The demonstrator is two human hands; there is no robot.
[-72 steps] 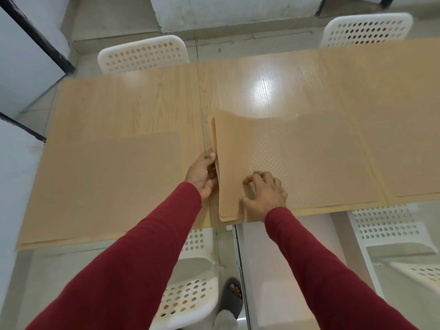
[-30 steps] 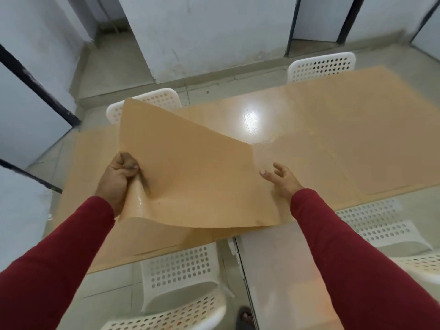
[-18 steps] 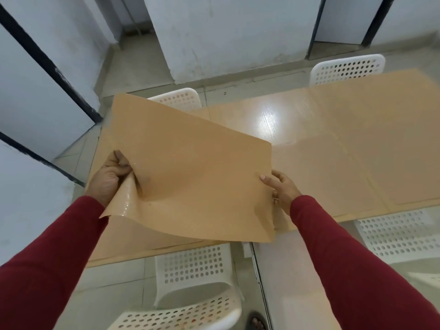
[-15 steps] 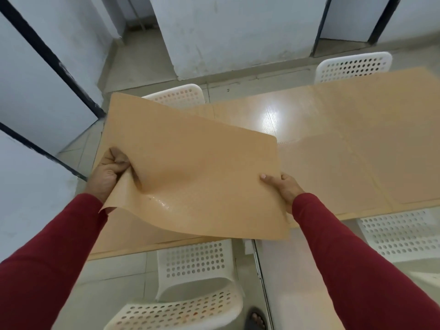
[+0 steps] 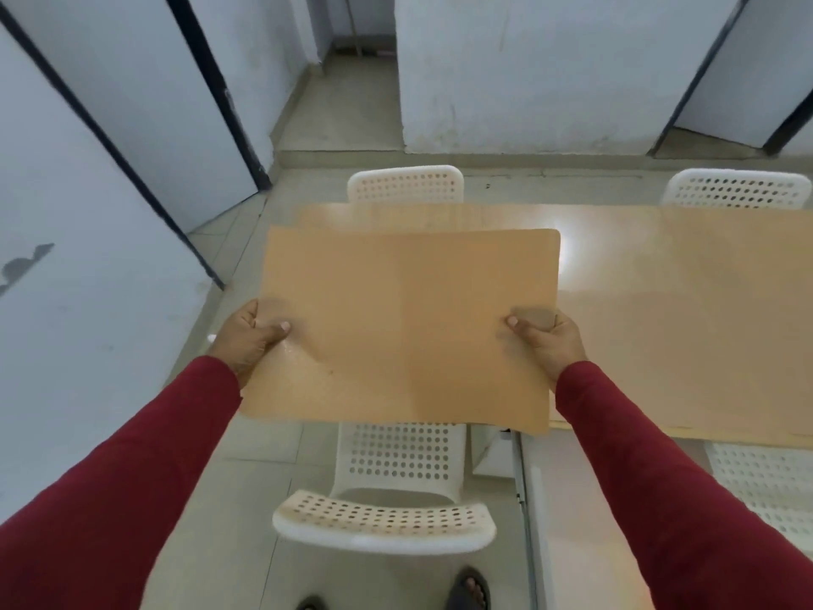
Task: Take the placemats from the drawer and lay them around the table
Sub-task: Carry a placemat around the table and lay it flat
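Note:
A tan placemat (image 5: 404, 328) is held flat in the air in front of me, above the table's left end. My left hand (image 5: 248, 341) grips its left edge, thumb on top. My right hand (image 5: 550, 341) grips its right edge the same way. The wooden table (image 5: 616, 239) stretches off to the right. More tan placemats (image 5: 686, 354) lie on it at the right, close in colour to the wood. The mat in my hands hides the table's left part.
A white perforated chair (image 5: 396, 486) stands right below the mat, in front of my feet. Another chair (image 5: 404, 184) is at the far side, a third (image 5: 739, 189) at the far right, a fourth (image 5: 765, 486) at the near right. Grey walls and door frames stand left and behind.
My left hand lifted the top mat off the pile on the table. My right hand then took its right edge, and the mat swung leftward and levelled out between both hands.

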